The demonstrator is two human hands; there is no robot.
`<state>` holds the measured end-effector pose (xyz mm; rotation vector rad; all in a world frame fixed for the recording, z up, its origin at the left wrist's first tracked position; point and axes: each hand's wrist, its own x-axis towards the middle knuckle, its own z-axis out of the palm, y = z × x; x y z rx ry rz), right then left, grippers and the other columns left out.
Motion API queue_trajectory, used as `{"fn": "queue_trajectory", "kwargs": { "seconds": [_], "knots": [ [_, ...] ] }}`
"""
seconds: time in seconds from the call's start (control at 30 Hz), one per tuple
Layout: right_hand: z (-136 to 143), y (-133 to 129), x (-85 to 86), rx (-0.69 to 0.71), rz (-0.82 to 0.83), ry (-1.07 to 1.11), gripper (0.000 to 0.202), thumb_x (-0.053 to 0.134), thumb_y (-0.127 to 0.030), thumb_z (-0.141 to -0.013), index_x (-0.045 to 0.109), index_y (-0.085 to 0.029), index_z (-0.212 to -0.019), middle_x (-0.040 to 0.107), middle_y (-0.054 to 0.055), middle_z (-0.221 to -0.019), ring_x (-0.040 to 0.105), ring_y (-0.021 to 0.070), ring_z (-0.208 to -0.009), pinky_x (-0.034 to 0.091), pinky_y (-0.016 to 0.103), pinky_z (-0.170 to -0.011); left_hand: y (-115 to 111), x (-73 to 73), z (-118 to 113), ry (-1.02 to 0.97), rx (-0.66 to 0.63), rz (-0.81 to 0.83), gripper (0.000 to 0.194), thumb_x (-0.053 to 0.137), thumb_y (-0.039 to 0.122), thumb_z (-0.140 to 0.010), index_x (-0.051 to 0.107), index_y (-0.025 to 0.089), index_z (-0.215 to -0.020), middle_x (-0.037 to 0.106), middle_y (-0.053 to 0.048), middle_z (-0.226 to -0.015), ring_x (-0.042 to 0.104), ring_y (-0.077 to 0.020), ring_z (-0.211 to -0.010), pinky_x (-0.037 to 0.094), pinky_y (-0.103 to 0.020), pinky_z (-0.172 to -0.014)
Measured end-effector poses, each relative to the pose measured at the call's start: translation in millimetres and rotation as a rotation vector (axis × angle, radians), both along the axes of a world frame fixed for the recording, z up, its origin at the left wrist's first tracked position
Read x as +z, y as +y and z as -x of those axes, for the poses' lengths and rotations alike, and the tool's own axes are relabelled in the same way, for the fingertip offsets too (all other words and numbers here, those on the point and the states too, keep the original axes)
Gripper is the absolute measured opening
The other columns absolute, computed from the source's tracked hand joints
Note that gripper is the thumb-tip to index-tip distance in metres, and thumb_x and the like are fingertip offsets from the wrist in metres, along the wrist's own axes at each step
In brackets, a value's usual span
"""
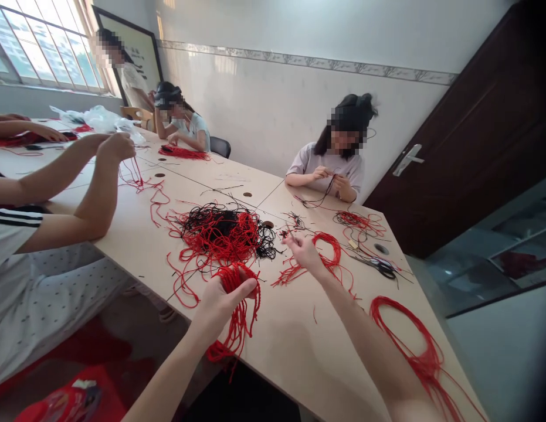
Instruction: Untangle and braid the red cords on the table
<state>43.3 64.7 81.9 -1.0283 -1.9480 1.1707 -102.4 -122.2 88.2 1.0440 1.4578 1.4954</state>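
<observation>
My left hand (220,305) is closed around a bundle of red braided cords (240,319), whose loops hang past the table's front edge. My right hand (305,253) is stretched out over the table, with thumb and fingers pinched together. Small dark bits show at its fingertips, and I cannot make out whether they are held. Just left of it lies a tangled heap of red and black cords (222,231). A looped red cord bundle (329,243) is on the table behind and beside the right hand.
Scissors (380,266) with black handles lie at the right, near a coil of red cord (407,319). Across the table (273,316) a person (329,158) handles dark cord. A person's arms (97,181) reach in from the left. Plastic bags (99,119) lie at the far left.
</observation>
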Motion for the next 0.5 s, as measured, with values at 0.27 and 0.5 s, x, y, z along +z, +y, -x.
{"fn": "queue_trajectory", "kwargs": {
  "seconds": [0.27,0.5],
  "knots": [
    [-11,-106,24.4,0.344,0.141,0.029,0.029,0.06,-0.044,-0.078,0.055,-0.016,-0.075,0.029,-0.007,-0.056,0.024,0.0066,-0.048,0.019,0.021,-0.043,12,-6.6,-9,-0.037,0.006,-0.054,0.026,0.062,0.037,-0.078,0.056,0.014,-0.068,0.044,0.005,-0.056,0.037,-0.0068,-0.052,0.031,-0.018,-0.051],
    [-21,-92,34.1,0.24,0.048,-0.007,0.022,0.052,-0.038,-0.084,0.052,-0.018,-0.074,0.029,-0.006,-0.055,0.027,0.0073,-0.047,0.022,0.021,-0.044,7,-9.1,-9,-0.081,-0.113,-0.02,0.028,0.062,0.042,-0.078,0.061,0.014,-0.076,0.039,0.005,-0.056,0.034,-0.0069,-0.051,0.027,-0.019,-0.047]
  ]
}}
